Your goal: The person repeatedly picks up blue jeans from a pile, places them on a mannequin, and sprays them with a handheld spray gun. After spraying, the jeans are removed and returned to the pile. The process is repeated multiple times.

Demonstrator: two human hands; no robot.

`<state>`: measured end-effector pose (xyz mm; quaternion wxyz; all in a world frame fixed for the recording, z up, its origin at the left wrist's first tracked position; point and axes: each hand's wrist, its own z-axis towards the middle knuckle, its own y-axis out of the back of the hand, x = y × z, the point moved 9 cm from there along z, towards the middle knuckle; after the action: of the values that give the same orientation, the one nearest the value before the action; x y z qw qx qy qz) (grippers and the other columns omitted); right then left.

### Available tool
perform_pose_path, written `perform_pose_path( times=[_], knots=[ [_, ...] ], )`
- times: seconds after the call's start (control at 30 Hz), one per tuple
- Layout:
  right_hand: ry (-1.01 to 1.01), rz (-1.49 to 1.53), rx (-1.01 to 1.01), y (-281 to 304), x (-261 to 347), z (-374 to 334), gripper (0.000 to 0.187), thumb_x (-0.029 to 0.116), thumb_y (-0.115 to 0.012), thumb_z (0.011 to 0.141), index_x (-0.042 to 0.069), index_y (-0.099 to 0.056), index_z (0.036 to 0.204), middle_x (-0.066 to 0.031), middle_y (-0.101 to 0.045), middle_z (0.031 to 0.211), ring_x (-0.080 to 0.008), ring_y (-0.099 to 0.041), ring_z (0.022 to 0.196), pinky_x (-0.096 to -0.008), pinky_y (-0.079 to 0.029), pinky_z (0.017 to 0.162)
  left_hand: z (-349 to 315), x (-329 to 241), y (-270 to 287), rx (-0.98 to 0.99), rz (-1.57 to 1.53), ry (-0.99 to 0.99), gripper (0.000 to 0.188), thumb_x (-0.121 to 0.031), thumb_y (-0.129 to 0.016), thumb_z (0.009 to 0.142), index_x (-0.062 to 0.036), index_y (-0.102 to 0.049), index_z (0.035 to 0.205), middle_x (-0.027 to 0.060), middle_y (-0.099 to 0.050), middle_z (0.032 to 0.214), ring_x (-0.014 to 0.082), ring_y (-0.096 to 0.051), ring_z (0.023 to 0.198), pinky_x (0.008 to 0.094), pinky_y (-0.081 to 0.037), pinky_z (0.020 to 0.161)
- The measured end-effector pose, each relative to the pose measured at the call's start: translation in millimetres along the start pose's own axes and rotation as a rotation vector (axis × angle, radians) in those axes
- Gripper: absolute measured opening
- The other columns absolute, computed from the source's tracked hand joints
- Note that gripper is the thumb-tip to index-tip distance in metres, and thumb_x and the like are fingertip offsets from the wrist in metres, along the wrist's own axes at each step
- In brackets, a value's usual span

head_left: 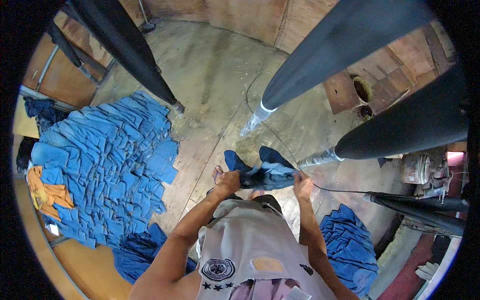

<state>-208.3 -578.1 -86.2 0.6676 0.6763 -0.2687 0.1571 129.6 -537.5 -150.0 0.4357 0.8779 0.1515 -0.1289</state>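
A pair of dark blue jeans [267,177] is stretched out in front of my body, its waist end toward me and its two legs hanging away over the floor. My left hand [228,183] is closed on the left edge of the jeans. Closed on the opposite edge is my right hand [302,186], just beside a thin black cable. The front of the jeans looks blurred and paler in the middle.
A large pile of blue jeans [115,165] lies at the left, with orange cloth [49,192] on its edge. More jeans [350,245] lie at the right. Several long black tubular forms, one in the upper middle [320,60], reach inward. A bucket [362,90] stands farther back.
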Motion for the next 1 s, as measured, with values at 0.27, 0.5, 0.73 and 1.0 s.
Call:
perform_pose_path(
  times=[0.27,0.5,0.73,1.0],
  knots=[
    [0.04,0.212,0.376,-107,97,-64,0.02,0.025,-0.073,0.092,0.007,-0.075,0.1,-0.0204,-0.071,0.082,-0.0372,-0.07,0.073,-0.0447,-0.054,0.065,110,213,-136,-0.391,-1.912,0.836,0.022,-0.005,-0.05,0.095,0.0078,-0.067,0.098,0.0162,-0.068,0.085,0.0275,-0.07,0.073,0.0432,-0.059,0.06],
    [-0.573,0.528,0.189,-170,-79,-65,0.025,0.021,-0.066,0.098,0.001,-0.074,0.085,-0.0012,-0.061,0.066,-0.015,-0.057,0.062,-0.0328,-0.046,0.055,170,100,-98,-0.165,-0.117,0.393,0.026,-0.022,-0.059,0.089,-0.0095,-0.075,0.104,0.024,-0.071,0.117,0.0392,-0.068,0.113,0.0478,-0.056,0.094],
    [-1.214,0.394,0.001,-163,-360,-9,0.017,0.023,-0.069,0.095,0.007,-0.071,0.09,-0.0035,-0.061,0.07,-0.014,-0.051,0.052,-0.0331,-0.038,0.044,280,-110,-214,0.406,-0.712,0.189,0.052,-0.044,-0.063,0.093,0.004,-0.07,0.111,0.0253,-0.071,0.116,0.0403,-0.068,0.112,0.048,-0.054,0.094],
    [-0.965,0.746,0.181,-198,-333,158,0.011,0.02,-0.066,0.097,0.01,-0.068,0.096,-0.0013,-0.062,0.078,-0.0118,-0.052,0.059,-0.0298,-0.038,0.047,362,-71,-225,-0.164,-1.176,0.298,0.04,-0.039,-0.067,0.091,-0.0016,-0.076,0.079,0.0271,-0.072,0.084,0.0393,-0.074,0.087,0.0485,-0.056,0.075]
  ],
)
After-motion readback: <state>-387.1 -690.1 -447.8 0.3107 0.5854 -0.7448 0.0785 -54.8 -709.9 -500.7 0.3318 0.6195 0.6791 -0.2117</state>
